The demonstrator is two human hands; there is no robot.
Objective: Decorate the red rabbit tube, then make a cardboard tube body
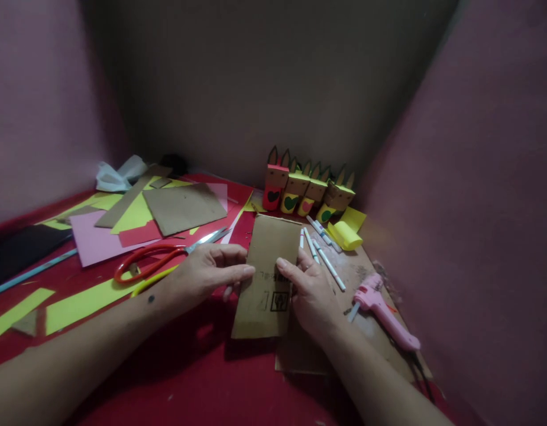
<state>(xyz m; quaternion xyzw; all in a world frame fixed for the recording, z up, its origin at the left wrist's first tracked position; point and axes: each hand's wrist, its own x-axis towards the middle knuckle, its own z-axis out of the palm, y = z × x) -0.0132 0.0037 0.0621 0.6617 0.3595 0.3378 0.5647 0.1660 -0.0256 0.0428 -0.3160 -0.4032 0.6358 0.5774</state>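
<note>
A narrow brown cardboard piece (266,245) with black printed marks on its lower half is held between my two hands, above the red surface. My left hand (217,269) grips its left edge, thumb on top and fingers behind. On the right edge, my right hand (306,284) has its thumb lying on the face and the other fingers curled under. Red-handled scissors (151,260) lie just left of my left hand, their blades pointing toward the upper right. White markers (329,264) rest to the right of the cardboard.
Several paper figures with pointed ears (300,198) stand at the back. A pink glue gun (384,310) lies on a cardboard sheet (371,355) at the right. Coloured paper (96,236) and a cardboard square (184,207) cover the left side. Walls rise behind and at both sides.
</note>
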